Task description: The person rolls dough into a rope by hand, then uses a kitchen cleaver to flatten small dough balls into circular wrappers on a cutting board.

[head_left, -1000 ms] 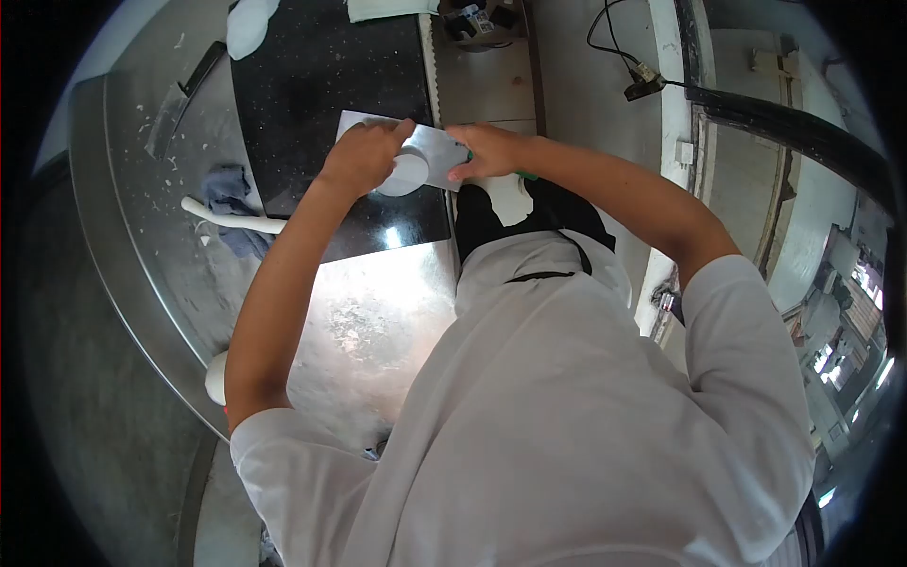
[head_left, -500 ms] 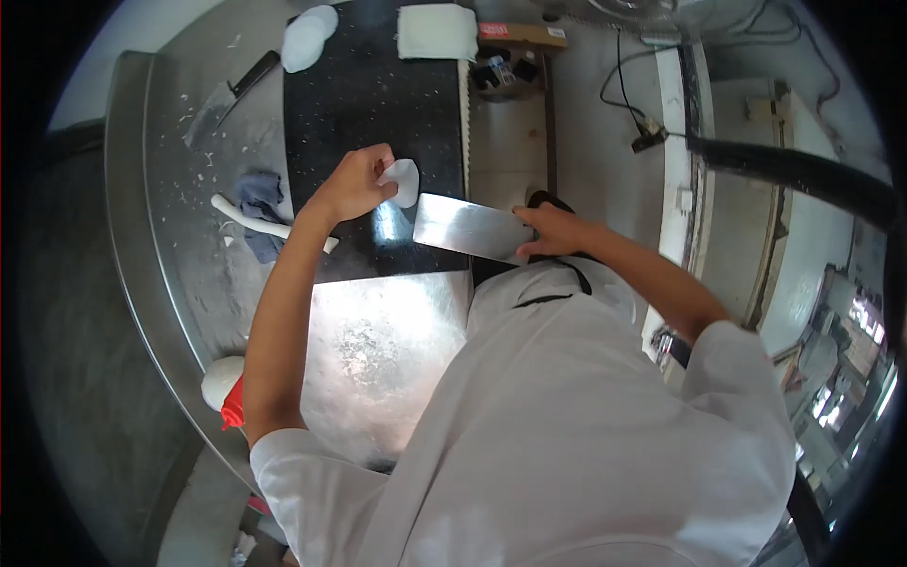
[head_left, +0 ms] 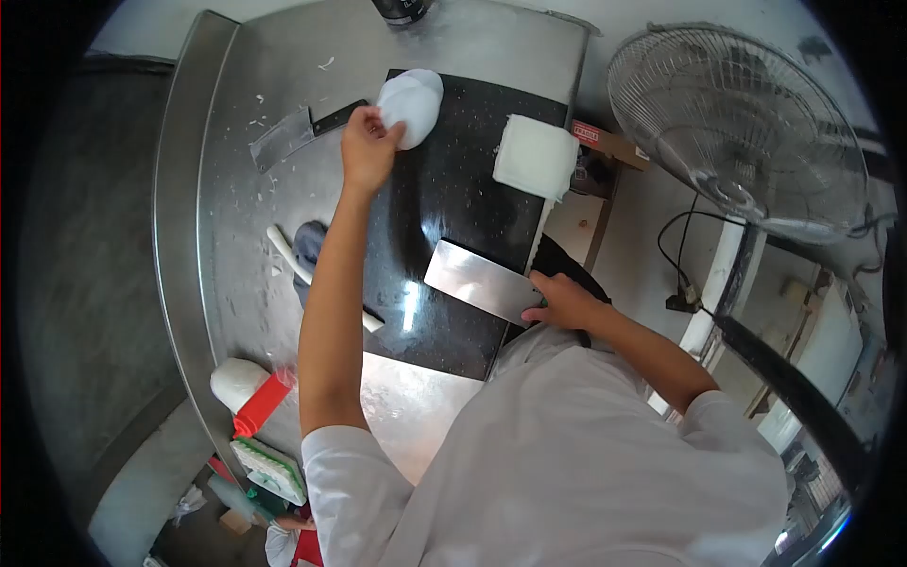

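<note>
Beyond the left fingers [head_left: 367, 119], a metal table [head_left: 482, 38] nears a pale wall [head_left: 624, 17]; right of them, a wire-caged fan [head_left: 742, 142].

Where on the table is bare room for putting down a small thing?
Black board: the middle, bordered by the white discs, the white square bundle and the cleaver. Steel tabletop: beyond the board, right of the black canister. Crowded: the left side, with the knife, rod and dark rag.
</note>
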A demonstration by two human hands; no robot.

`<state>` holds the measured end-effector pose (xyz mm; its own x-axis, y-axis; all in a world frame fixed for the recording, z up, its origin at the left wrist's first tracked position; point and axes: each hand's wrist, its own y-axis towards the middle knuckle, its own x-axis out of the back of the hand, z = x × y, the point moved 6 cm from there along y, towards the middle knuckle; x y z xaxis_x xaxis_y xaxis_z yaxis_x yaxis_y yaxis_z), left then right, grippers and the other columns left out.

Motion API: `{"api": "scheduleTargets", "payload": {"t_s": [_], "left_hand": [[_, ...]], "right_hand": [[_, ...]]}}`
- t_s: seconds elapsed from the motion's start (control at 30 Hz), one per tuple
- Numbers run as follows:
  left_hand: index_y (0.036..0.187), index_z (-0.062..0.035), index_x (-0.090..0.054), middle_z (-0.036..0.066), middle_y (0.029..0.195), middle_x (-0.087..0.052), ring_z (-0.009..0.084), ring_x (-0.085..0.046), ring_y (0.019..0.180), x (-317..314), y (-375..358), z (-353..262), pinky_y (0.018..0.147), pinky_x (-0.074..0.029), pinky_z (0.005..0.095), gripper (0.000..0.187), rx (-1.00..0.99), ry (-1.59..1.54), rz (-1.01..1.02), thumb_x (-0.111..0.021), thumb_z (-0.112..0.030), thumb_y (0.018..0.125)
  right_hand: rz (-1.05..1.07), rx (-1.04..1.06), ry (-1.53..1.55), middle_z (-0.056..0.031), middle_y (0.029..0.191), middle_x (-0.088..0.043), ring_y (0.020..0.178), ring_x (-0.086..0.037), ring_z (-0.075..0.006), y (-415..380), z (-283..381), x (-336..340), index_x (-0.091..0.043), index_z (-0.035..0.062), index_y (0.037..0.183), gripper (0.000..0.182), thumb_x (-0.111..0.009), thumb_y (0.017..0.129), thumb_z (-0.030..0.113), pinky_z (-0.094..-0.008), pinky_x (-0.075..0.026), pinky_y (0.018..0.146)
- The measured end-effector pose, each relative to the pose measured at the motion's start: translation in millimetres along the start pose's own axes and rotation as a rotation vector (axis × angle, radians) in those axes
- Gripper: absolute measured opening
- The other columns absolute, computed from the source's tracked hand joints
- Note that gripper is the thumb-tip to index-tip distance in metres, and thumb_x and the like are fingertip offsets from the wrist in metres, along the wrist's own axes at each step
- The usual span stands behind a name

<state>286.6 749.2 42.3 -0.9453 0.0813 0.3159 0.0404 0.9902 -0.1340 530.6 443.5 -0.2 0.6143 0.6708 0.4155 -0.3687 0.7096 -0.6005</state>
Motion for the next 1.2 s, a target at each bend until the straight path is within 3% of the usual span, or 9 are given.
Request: {"api": "scheduleTargets", "payload": {"t_s": [0.1,0.17,0.3,0.47,0.57,0.67,0.87,1.07,1.2], "left_hand": [[0.127,0.0005,-0.054,0.012,0.108,-0.066,0.0158,-0.065,0.084,18.6,6.7,51.1,0.070,-0.056,0.0306,0.056,0.259,-0.022,-0.246,-0.086,-0.018,0.085],[0.138,0.0003,-0.049,0.014,0.112,-0.065,0.0171,-0.065,0.086,31.0,-24.5,33.9,0.072,-0.056,0.0325,0.070,0.239,0.264,-0.282,-0.086,-0.027,0.085],[0.125,0.0018,-0.061,0.012,0.114,-0.066,0.0188,-0.064,0.087,67.9,-127.8,49.2,0.076,-0.053,0.0322,0.054,0.194,0.299,-0.480,-0.085,-0.027,0.086],[0.113,0.0014,-0.065,0.012,0.108,-0.065,0.0242,-0.060,0.098,99.8,-300.8,81.5,0.086,-0.048,0.0386,0.031,0.304,0.560,-1.028,-0.072,-0.005,0.084],[0.117,-0.0002,-0.065,0.014,0.115,-0.065,0.0275,-0.063,0.106,82.5,-354.8,96.0,0.086,-0.052,0.0372,0.033,0.383,0.290,-1.016,-0.069,0.000,0.085],[0.123,-0.0054,-0.070,0.013,0.120,-0.067,0.0244,-0.066,0.104,65.5,-369.9,100.3,0.080,-0.054,0.0314,0.038,0.294,0.463,-0.954,-0.070,0.007,0.086],[0.111,-0.0050,-0.074,0.009,0.107,-0.071,0.0260,-0.066,0.097,77.9,-366.6,113.0,0.080,-0.054,0.0361,0.034,0.276,0.410,-1.022,-0.085,-0.005,0.079],[0.101,-0.0062,-0.075,0.006,0.096,-0.071,0.0223,-0.066,0.072,97.8,-357.1,121.8,0.066,-0.054,0.0328,0.031,0.144,0.363,-0.999,-0.089,-0.011,0.073],[0.099,-0.0055,-0.076,0.007,0.098,-0.067,0.0220,-0.066,0.077,102.3,-355.2,122.4,0.069,-0.053,0.0326,0.023,0.130,0.332,-0.946,-0.087,-0.010,0.079]], "right_hand": [[0.044,0.016,-0.011,-0.0272,0.095,-0.071,0.096,-0.070,-0.0467,22.6,-0.9,48.5,-0.055,0.0021,0.116,0.052,-0.084,0.084,0.031,-0.0520,-0.056,0.082],[0.023,0.041,-0.053,-0.0262,0.090,-0.071,0.093,-0.070,-0.0458,31.3,0.9,73.7,-0.054,0.0015,0.114,0.050,-0.083,0.085,0.030,-0.0517,-0.056,0.079],[0.035,0.131,0.041,-0.0243,0.085,-0.070,0.085,-0.069,-0.0456,44.4,-2.0,98.8,-0.053,0.0009,0.109,0.045,-0.082,0.087,0.027,-0.0516,-0.053,0.074],[0.064,0.360,-0.126,-0.0245,0.086,-0.069,0.081,-0.067,-0.0474,69.7,17.9,110.4,-0.053,0.0021,0.107,0.037,-0.077,0.090,0.025,-0.0526,-0.051,0.069],[0.127,0.454,-0.221,-0.0243,0.086,-0.069,0.082,-0.066,-0.0475,91.1,66.0,99.7,-0.054,0.0028,0.108,0.034,-0.074,0.093,0.026,-0.0531,-0.051,0.069],[0.232,0.593,-0.370,-0.0233,0.091,-0.070,0.086,-0.067,-0.0475,111.7,120.2,73.9,-0.055,0.0031,0.114,0.032,-0.070,0.096,0.024,-0.0534,-0.052,0.071],[0.284,0.776,-0.722,-0.0207,0.092,-0.070,0.086,-0.068,-0.0461,120.4,214.0,22.9,-0.051,0.0072,0.114,0.026,-0.064,0.100,0.024,-0.0559,-0.054,0.071],[0.306,0.694,-0.966,-0.0240,0.081,-0.069,0.083,-0.068,-0.0494,131.1,226.6,-8.4,-0.048,0.0070,0.114,0.024,-0.063,0.101,0.021,-0.0576,-0.053,0.070],[0.207,0.603,-0.798,-0.0264,0.083,-0.068,0.086,-0.065,-0.0527,118.6,189.2,-34.0,-0.047,0.0039,0.116,0.033,-0.067,0.099,0.023,-0.0568,-0.052,0.071]]}}
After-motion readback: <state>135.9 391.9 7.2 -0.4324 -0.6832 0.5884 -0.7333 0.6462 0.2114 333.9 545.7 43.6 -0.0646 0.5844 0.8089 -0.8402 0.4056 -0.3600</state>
